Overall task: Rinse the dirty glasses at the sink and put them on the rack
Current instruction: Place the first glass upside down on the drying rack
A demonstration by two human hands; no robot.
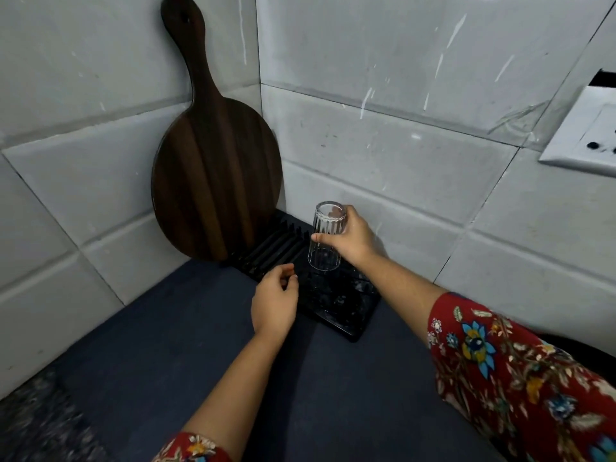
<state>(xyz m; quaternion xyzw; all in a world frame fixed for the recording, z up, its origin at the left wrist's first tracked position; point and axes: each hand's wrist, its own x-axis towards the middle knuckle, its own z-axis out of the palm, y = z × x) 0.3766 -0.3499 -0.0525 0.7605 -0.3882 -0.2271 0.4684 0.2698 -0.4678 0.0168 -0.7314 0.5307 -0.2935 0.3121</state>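
Far left is just grey wall tile (83, 168) with a speckled stone patch down in the bottom corner. The dark blue-grey counter (166, 345) runs from there into the corner of the two walls. A dark wooden board (213, 168), round with a long handle, leans upright in that corner, with its bottom edge at the back left end of the black rack (346, 315). The rack lies flat on the counter against the right wall, slotted ribs on its left part, wet-looking flat bit nearer the camera.

The left hand (275, 303) is next, hanging over the near left edge of the rack. Its fingers are loosely curled with the thumb close to the fingertips and nothing in them. Can't tell if it actually touches the rack.

Just right of that is the glass (325, 241), clear and ribbed, turned upside down with its base up and its mouth down over the middle of the rack. Whether the rim is sitting on the rack or just above it, I honestly can't tell. The right hand (353, 240) grips it round the upper half, thumb across the front, fingers wrapped behind.

Further right the forearm runs back into a red floral sleeve (516, 378), and up on the right wall there's a white socket plate (586, 135), cut off by the edge
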